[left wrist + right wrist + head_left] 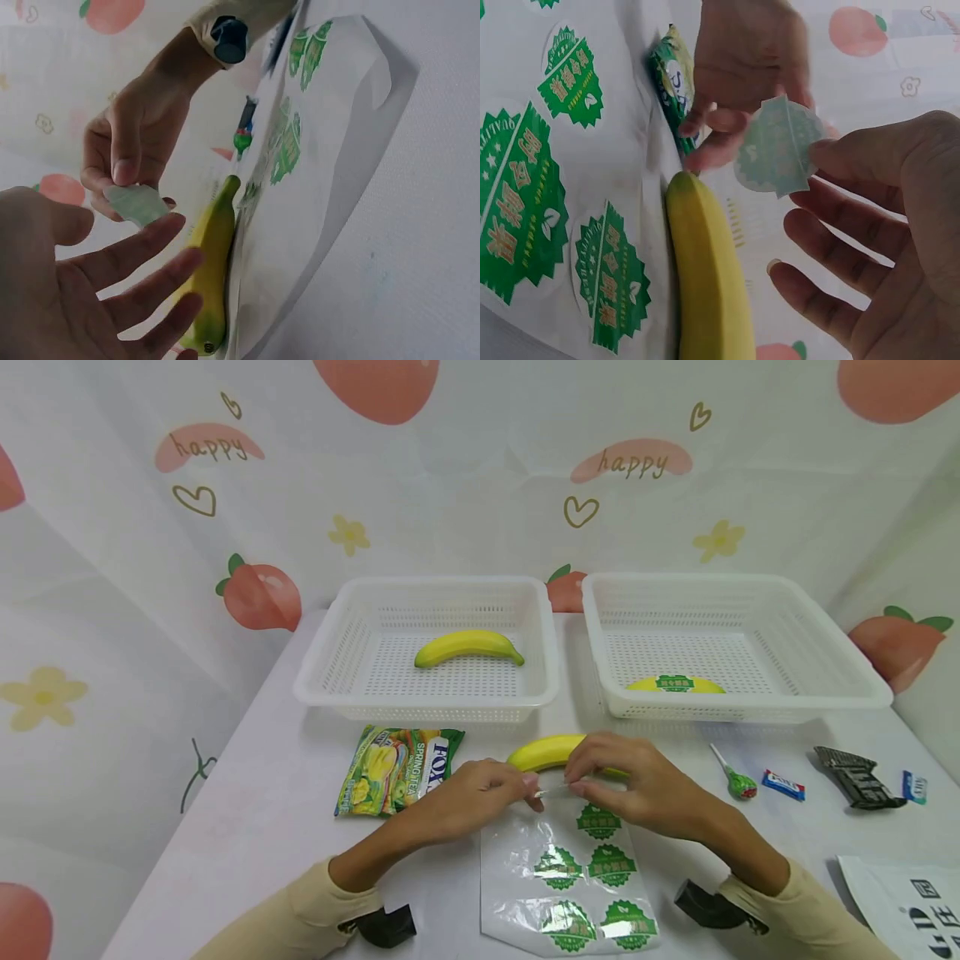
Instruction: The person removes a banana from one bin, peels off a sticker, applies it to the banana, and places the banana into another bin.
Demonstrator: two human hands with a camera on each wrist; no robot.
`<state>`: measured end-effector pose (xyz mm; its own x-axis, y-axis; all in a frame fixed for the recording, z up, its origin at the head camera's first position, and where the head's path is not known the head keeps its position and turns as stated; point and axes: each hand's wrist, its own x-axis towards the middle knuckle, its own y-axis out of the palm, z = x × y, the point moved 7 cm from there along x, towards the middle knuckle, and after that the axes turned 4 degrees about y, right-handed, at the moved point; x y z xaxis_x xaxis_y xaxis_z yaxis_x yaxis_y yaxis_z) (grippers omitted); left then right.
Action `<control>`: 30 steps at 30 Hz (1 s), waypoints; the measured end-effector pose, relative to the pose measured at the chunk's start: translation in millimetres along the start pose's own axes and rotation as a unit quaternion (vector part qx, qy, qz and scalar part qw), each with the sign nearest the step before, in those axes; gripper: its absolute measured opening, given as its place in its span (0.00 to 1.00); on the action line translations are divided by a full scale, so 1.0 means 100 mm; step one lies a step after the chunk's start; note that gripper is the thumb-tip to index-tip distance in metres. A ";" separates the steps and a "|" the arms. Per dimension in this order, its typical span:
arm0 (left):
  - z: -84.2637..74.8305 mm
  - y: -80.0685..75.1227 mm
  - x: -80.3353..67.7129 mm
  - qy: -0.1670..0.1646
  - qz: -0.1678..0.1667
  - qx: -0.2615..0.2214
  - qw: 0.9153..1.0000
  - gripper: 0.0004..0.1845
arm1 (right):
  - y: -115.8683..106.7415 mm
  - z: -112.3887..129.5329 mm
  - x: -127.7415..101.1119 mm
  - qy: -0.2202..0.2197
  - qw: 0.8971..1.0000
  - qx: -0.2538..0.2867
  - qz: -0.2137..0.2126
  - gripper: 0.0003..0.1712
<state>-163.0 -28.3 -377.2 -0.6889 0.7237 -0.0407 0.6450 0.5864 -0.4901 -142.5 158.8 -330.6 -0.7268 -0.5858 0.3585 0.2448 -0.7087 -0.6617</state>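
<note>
A translucent scalloped sticker [780, 154], pale green from its back, is pinched between the thumb and fingers of my right hand [637, 781]. Close by on its other side is my left hand [480, 797]; in the left wrist view its fingers are spread, with the index fingertip right at the sticker's edge. Just beyond both hands lies a yellow banana [543, 752], partly covered by the right hand in the head view. Below the hands, a glossy sheet [510, 893] carries several green labels with white and gold lettering.
Two white plastic baskets stand at the back: the left one [427, 702] holds a plain banana [465, 646], the right one [750, 703] a banana with a green label [675, 683]. A candy bag [393, 768] lies left; a lollipop [738, 785], small wrappers and a white pouch [900, 902] lie right.
</note>
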 end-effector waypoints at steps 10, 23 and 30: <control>-0.01 -0.09 -0.02 -0.001 -0.072 0.000 0.997 0.13 | 0.07 0.02 0.01 -0.002 1.000 0.006 0.025 0.10; -0.11 -0.09 0.04 0.057 -0.110 0.062 0.990 0.07 | -0.01 -0.18 0.05 0.108 0.993 -0.040 -0.007 0.07; -0.18 -0.15 0.16 0.053 -0.147 0.151 0.976 0.12 | -0.15 -0.36 0.05 0.149 0.987 -0.040 -0.047 0.05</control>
<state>-177.7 -18.9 -354.6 -0.7810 0.5834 0.2232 0.2867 0.6523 -0.7017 -172.9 181.1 -342.8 -0.9034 -0.3688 0.2186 0.1248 -0.7141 -0.6888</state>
